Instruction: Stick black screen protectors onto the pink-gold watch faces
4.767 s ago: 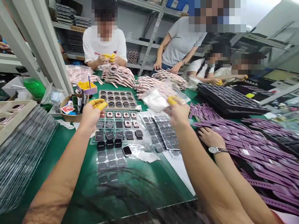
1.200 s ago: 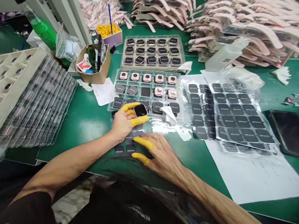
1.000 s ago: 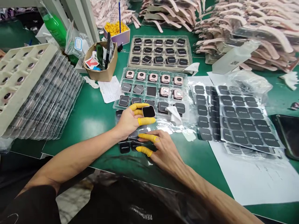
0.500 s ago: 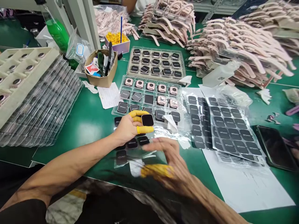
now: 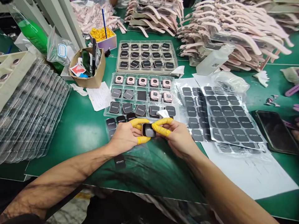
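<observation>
My left hand [image 5: 123,135], with yellow finger cots, grips a square smartwatch case [image 5: 143,130] by its edges. From the right, my right hand [image 5: 178,137] pinches a black printed screen film [image 5: 149,131] between cotted fingertips. The film overlaps the watch's front; whether it lies flat against the glass I cannot tell. A clear sheet of black films [image 5: 111,123] is on the table, partly hidden under my left hand. Just behind my hands, a clear tray [image 5: 106,110] holds watch cases, some with the back up and others with black printed fronts.
Behind stands another filled tray [image 5: 119,69]. More film sheets [image 5: 230,119] lie at right beside a phone [image 5: 275,132]. Stacked trays [image 5: 39,112] rise at left, near a cardboard box [image 5: 93,79]. A white bottle [image 5: 213,60] leans against pink straps [image 5: 233,37].
My right hand has risen from the lower right to the watch, bringing a black film over its front. My left hand still holds the watch. The view has shifted slightly.
</observation>
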